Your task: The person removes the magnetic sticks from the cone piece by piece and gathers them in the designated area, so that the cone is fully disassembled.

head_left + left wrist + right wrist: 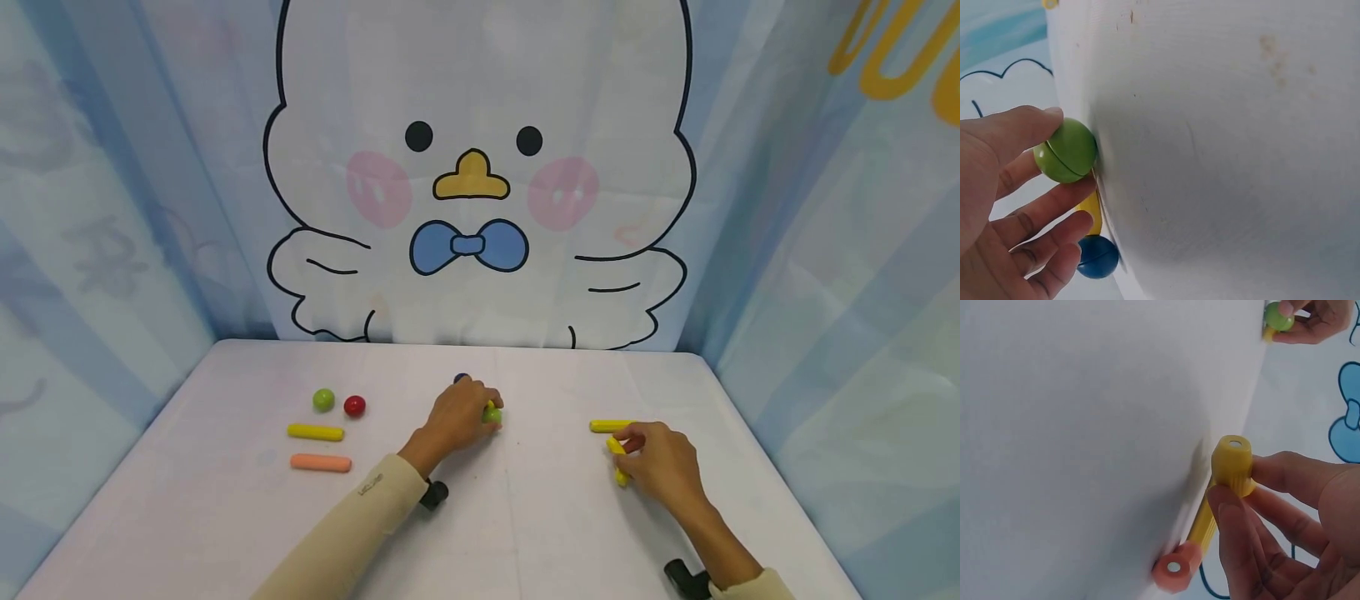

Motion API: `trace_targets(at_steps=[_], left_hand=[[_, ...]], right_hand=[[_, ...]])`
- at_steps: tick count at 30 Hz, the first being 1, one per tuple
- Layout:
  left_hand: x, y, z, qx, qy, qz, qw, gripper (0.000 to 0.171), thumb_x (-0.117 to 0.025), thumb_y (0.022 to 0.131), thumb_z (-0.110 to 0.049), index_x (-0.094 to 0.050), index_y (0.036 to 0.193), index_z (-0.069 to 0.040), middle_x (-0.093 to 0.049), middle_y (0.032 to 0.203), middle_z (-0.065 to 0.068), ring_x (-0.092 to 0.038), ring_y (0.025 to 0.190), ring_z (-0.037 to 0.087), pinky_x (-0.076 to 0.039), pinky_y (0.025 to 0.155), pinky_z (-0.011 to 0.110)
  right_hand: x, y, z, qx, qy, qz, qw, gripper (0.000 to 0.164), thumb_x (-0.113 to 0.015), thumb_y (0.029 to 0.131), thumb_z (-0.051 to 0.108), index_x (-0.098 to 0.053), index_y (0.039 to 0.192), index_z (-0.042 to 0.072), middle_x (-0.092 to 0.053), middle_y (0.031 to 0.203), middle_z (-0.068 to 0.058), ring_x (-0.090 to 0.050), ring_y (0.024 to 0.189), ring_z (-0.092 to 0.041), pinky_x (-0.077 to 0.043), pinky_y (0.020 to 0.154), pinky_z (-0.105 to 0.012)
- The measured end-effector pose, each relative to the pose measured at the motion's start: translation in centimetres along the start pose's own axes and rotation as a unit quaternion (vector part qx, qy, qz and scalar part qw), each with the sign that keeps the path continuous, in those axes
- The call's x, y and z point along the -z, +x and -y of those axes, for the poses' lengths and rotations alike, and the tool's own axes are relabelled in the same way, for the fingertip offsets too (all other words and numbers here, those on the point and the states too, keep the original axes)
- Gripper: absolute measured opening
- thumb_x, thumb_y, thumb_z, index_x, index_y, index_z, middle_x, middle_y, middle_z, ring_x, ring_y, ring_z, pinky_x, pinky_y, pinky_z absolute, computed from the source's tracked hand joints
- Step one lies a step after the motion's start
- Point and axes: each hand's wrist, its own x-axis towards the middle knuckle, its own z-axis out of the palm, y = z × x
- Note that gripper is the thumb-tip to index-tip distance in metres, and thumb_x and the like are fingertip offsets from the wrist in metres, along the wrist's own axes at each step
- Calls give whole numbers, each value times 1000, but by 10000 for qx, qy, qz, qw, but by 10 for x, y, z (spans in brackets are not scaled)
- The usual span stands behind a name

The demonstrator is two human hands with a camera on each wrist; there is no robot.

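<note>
In the head view my left hand [463,414] is at the middle of the table. Its thumb and fingers pinch a green ball [1067,151], which has a groove round it. Under the fingertips a yellow stick [1090,214] runs from near the green ball to a blue ball [1098,257]; whether they join is hidden. On the right side, my right hand [663,467] pinches a yellow stick [1233,461] with a small pale dot in its end. Behind it lie another yellow stick [610,426] and a coral stick [1174,570], hidden by the hand in the head view.
On the table's left lie a green ball [324,400], a red ball [355,406], a yellow stick [316,432] and an orange stick [321,462]. A printed curtain [480,300] hangs behind the white table [480,533], with more cloth on both sides.
</note>
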Motion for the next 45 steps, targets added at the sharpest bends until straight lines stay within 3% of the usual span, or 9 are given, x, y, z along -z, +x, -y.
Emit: trace_targets(at_steps=[9,15,20,28,36,45], left_hand=[[2,-6,-1,-62,-223,-3,9997,28,-85,92,-21,-80,118,-18,-77,119,3,-66,108,23,-57,97,40],[3,-8,-1,33,-458,-38,9989,31,-86,91,-18,-77,120,-14,-77,114,4,-65,101,21,-57,92,38],[3,-11,2,261,-591,-66,9979,37,-87,90,-22,-74,122,-11,-77,108,4,-64,98,19,-57,88,36],[2,-15,6,254,-679,-175,9972,32,-87,90,-23,-75,116,-10,-75,104,3,-61,93,17,-55,84,33],[4,-17,7,238,-900,31,9957,29,-85,91,-19,-77,118,-13,-74,108,2,-59,97,17,-55,89,35],[3,-18,9,252,-927,127,9953,28,-83,92,-17,-76,119,-15,-73,108,2,-59,97,17,-55,92,36]], right_hand=[[-4,1,-6,110,-139,-91,9998,29,-89,83,14,-82,109,5,-77,89,-4,-64,84,-23,-45,67,-33],[-6,2,-7,221,-280,-283,9990,31,-91,82,18,-82,108,4,-78,90,-6,-66,84,-25,-46,67,-35],[-8,0,0,393,-391,-713,9959,32,-90,84,19,-81,108,2,-79,97,-13,-69,86,-30,-51,70,-42],[-19,3,27,1022,132,-1175,9877,28,-91,84,14,-82,108,4,-81,100,-14,-74,81,-27,-56,82,-50],[-37,14,66,1125,703,-884,9872,25,-90,85,16,-83,109,11,-80,102,-7,-69,80,-17,-57,71,-31],[-62,37,97,1121,984,-565,9872,31,-90,86,21,-81,115,14,-79,101,-5,-71,79,-16,-59,80,-37]])
